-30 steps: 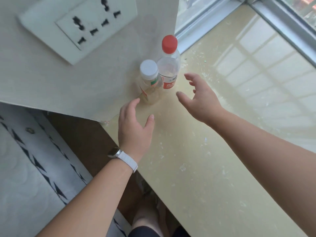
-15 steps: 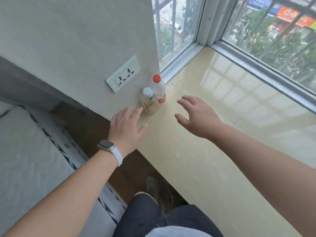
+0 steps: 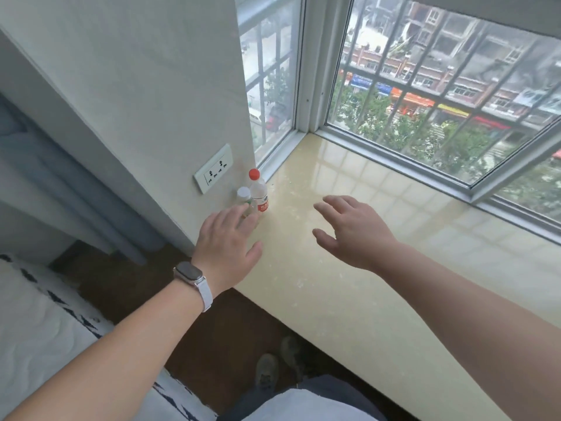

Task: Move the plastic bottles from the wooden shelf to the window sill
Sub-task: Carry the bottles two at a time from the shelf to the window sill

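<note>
- Head view, centre: red-capped bottle (image 3: pixel 259 193) and white-capped bottle (image 3: pixel 243 193) upright on window sill (image 3: pixel 349 284), touching each other, against wall, just lower right of socket (image 3: pixel 213 172).
- Left of centre: left hand (image 3: pixel 226 241) spread flat, empty; fingertips overlapping white-capped bottle's base, contact not discernible.
- Right of centre: right hand (image 3: pixel 352 229) spread wide, empty, over window sill, well apart from both bottles.
- Left wrist: watch (image 3: pixel 189 273) on white strap.

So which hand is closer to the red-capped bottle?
The left hand. Its fingers lie just in front of the red-capped bottle, overlapping the white-capped bottle beside it. The right hand hovers open over the sill, well off to the right.
</note>
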